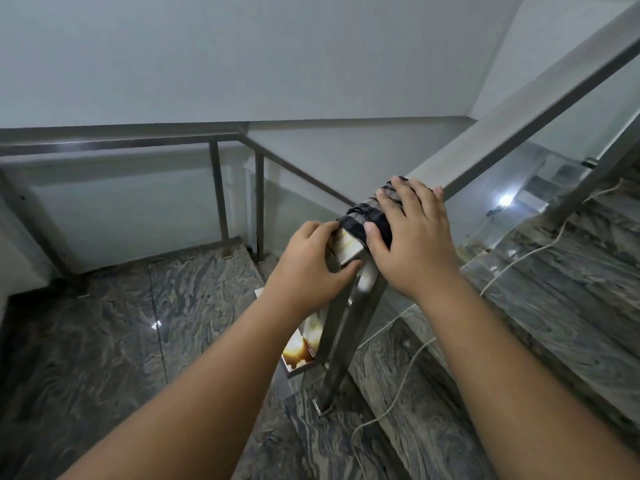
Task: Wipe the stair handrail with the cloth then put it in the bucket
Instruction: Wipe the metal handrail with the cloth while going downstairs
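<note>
Here the right hand [412, 237] lies flat with fingers spread, pressing the dark striped cloth [360, 218] onto the lower end of the steel handrail [485, 140], likely to wrap it for wiping. The left hand [304, 265] curls round the rail's tip, probably steadying it. No bucket shows.

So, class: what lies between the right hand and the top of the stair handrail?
The dark striped cloth lies there, draped over the handrail, with the right hand pressing flat on it. The head view shows this.
</note>
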